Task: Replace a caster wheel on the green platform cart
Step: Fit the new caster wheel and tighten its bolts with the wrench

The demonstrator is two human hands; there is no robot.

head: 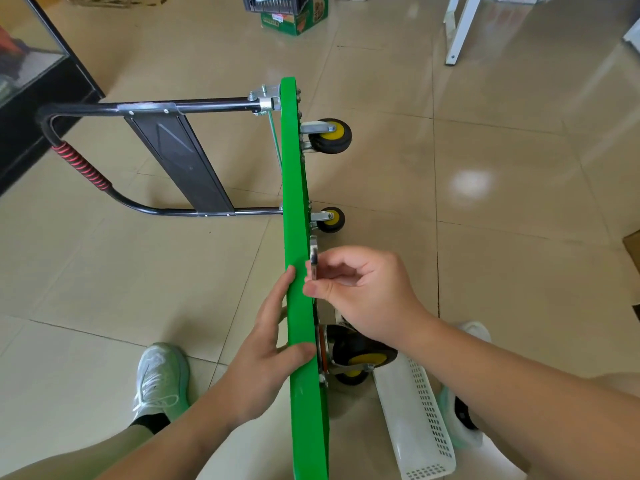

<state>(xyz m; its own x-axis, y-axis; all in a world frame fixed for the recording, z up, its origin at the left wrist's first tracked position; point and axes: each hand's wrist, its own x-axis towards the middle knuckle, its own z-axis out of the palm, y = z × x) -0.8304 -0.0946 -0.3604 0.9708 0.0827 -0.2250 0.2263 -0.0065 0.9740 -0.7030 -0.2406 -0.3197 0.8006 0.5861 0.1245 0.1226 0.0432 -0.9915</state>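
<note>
Cart point(296, 202) stands on its side on the floor point(502, 271). Left hand point(266, 358) grips its green edge. Right hand point(363, 296) pinches a wrench point(314, 258) against the underside, near a wheel point(367, 358).
</note>
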